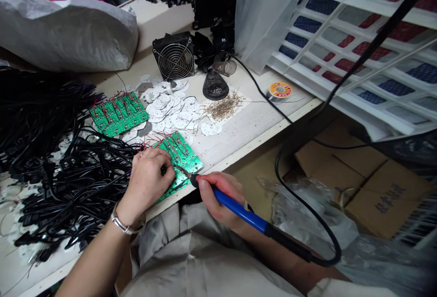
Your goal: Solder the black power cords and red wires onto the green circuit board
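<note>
My right hand (223, 197) grips the blue handle of a soldering iron (244, 215), its tip pointing left onto a green circuit board (191, 156). Over the left part of that board rests my left hand (150, 171), fingers curled and pinched close to the iron's tip. Whatever the left fingers hold is hidden. Thin red wires stand up from the board, which lies at the table's front edge. Farther back on the left is a second green board (119, 114), also with red wires. Black cables (88, 183) lie heaped beside my left hand.
White cut pieces (167, 105) are piled behind the boards. A small fan (175, 60), a dark soldering stand (215, 86) with a coil, brown debris (226, 106) and a solder spool (280, 90) stand farther back. White crates (341, 71) rise at right; the iron's cord loops there.
</note>
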The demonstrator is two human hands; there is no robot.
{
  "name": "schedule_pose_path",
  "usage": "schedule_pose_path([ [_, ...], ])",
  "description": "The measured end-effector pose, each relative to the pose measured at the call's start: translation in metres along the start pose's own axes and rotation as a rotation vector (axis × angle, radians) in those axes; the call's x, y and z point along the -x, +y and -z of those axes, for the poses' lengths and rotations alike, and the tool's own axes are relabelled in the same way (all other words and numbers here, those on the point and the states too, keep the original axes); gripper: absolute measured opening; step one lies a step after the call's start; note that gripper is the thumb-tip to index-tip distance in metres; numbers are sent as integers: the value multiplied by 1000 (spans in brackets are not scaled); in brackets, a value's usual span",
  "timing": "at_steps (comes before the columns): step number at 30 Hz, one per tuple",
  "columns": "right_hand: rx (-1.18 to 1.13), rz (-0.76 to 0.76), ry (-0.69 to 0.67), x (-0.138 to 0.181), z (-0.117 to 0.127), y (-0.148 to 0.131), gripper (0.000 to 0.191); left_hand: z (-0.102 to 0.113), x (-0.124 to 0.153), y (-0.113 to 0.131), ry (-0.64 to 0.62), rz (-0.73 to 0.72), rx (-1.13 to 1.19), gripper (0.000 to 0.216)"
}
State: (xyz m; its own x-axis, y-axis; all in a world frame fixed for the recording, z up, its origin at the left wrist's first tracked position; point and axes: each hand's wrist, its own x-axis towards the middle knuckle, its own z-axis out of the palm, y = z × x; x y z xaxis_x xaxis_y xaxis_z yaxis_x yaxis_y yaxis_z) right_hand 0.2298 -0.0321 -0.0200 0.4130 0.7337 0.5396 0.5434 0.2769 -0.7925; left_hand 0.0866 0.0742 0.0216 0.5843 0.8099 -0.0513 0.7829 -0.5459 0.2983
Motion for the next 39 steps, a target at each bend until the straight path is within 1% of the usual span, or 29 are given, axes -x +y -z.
schedule_pose_path([
  [9, -3, 84, -14, -1, 0, 3, 8, -3, 2, 1, 23, 10, -44, 13],
  [13, 1, 77, -22, -2, 0, 3, 9, -3, 2, 1, 24, 6, -39, 14],
  [16, -12, 107, -36, -2, 0, 3, 9, -3, 3, 0, 26, 11, -40, 15],
  [18, -29, 84, -20, -2, 1, 2, 9, -3, 3, 0, 23, 12, -43, 15],
  [22, -65, -49, 44, 1, 3, 5, 8, -4, 2, 0, 15, 16, -51, 15],
  [27, -128, -113, 90, 5, -4, 23, 8, -3, 2, 1, 13, 9, -56, 15],
  [30, -183, -108, 139, 7, -16, 40, 14, -3, 2, 0, 14, 8, -60, 14],
  [34, -227, -91, 120, 8, -27, 57, 22, -3, 2, 0, 15, 1, -61, 13],
  [39, -217, -50, 94, 10, -29, 63, 22, -4, 2, 1, 35, -6, -48, 13],
])
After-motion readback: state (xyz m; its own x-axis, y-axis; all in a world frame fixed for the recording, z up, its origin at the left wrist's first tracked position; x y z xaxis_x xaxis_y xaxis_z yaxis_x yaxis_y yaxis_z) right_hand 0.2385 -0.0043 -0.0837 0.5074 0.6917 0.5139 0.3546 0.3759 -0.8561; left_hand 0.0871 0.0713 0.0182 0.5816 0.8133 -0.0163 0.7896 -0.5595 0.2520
